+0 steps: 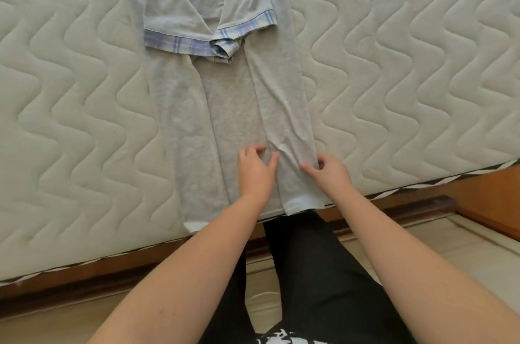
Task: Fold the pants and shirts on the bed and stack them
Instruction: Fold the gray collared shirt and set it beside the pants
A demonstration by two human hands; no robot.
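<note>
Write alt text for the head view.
Both hands work the near end of a grey shirt laid lengthwise on a quilted mattress: the left hand pinches its folded-in panel, the right hand grips the outer edge. Plaid-cuffed sleeves cross higher up.

Shirt (225, 107) lies on mattress (394, 62), hem probably overhanging.

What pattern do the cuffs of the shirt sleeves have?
The sleeve cuffs have a plaid check in pale blue, lilac and white, seen in the head view.

Soft, even daylight fills the scene, with no glare and only faint shadows. The wide lens bows the cream quilted mattress (394, 76) edge. Detail looks slightly soft throughout.
</note>
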